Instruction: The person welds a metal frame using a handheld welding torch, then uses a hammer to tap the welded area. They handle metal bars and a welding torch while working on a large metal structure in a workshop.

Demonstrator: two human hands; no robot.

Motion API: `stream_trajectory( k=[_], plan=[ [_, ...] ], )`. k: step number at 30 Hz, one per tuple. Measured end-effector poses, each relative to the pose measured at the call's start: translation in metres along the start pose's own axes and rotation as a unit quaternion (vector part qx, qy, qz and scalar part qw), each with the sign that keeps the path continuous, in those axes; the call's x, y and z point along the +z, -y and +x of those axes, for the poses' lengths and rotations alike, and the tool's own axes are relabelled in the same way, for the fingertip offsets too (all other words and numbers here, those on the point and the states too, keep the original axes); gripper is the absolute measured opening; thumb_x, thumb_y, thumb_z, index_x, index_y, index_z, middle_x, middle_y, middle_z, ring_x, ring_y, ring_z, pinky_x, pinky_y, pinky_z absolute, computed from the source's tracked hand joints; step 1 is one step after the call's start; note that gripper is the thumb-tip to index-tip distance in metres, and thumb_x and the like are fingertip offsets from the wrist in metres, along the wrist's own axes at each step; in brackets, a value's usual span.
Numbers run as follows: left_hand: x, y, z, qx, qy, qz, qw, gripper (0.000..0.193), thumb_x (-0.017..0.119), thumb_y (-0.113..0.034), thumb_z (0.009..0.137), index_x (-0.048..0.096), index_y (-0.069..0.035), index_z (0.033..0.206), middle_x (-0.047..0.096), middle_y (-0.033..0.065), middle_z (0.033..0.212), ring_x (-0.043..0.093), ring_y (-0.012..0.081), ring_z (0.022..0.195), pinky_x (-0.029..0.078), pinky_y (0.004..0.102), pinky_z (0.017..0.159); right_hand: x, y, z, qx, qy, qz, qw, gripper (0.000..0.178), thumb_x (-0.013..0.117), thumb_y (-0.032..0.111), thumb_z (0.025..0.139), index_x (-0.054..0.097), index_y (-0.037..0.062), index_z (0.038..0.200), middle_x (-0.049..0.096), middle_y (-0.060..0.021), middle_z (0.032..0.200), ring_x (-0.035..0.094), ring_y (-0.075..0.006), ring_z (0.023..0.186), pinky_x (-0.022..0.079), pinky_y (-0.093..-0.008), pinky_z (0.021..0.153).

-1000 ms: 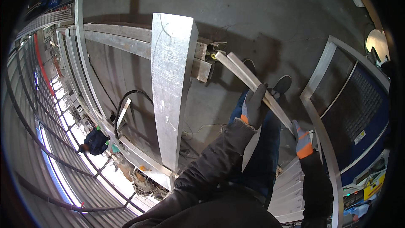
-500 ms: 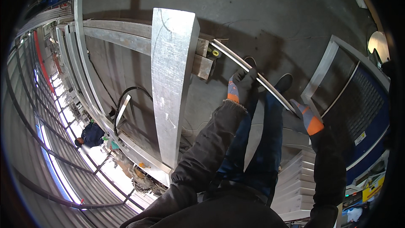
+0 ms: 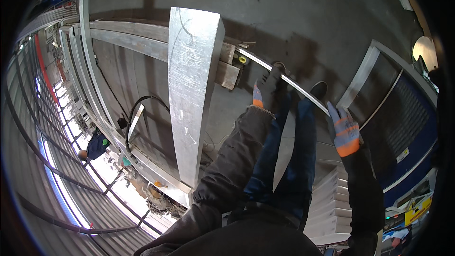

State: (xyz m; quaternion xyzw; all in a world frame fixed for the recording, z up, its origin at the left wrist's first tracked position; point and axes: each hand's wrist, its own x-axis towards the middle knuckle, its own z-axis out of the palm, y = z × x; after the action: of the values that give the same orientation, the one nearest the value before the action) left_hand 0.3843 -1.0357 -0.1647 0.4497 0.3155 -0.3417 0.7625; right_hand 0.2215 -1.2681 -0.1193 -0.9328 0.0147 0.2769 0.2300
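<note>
Both gloved hands gripped one thin metal strip (image 3: pixel 303 92): left hand (image 3: pixel 269 90) at twelve o'clock, right hand (image 3: pixel 345 130) at three o'clock.

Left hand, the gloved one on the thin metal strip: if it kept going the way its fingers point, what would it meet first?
Probably the wooden blocks beside the broad upright metal beam. The left hand grips the thin metal strip, fingers pointing up along it toward them. Depth is hard to judge.

A long, thin, pale metal strip (image 3: pixel 303 91) slants across the floor.
</note>
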Motion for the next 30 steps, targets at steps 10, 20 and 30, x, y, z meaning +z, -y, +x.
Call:
stream_trajectory(
  k=[10,20,30],
  plan=[
    [-0.014,0.019,0.019,0.016,0.015,-0.017,1.0,0.024,0.065,-0.022,0.101,0.064,-0.008,0.121,0.069,0.0075,0.115,0.067,0.0233,0.11,0.058,0.0394,0.092,0.016,0.045,0.11,-0.035,-0.069,0.069,0.995,0.053,0.064,0.018,0.092,0.053,0.0094,0.142,0.061,-0.0147,0.12,0.063,-0.0351,0.108,0.052,-0.0453,0.093],
    [-0.023,0.035,0.03,0.049,0.007,-0.038,0.998,0.02,0.063,-0.018,0.102,0.063,-0.008,0.119,0.066,0.0088,0.118,0.068,0.0242,0.108,0.059,0.0389,0.093,0.121,-0.045,0.027,0.355,-0.247,0.792,0.431,0.029,0.059,0.012,0.1,0.067,-0.0034,0.123,0.071,-0.0123,0.116,0.068,-0.025,0.108,0.055,-0.0307,0.093],
    [-0.019,0.028,0.022,0.022,0.052,-0.05,0.997,0.026,0.063,-0.025,0.102,0.061,-0.013,0.125,0.066,0.0064,0.123,0.067,0.0232,0.113,0.058,0.0406,0.094,0.119,-0.055,0.02,0.243,-0.309,0.37,0.842,0.03,0.066,0.023,0.097,0.073,-0.003,0.111,0.073,-0.0116,0.098,0.069,-0.0197,0.088,0.054,-0.0314,0.082]
  ],
)
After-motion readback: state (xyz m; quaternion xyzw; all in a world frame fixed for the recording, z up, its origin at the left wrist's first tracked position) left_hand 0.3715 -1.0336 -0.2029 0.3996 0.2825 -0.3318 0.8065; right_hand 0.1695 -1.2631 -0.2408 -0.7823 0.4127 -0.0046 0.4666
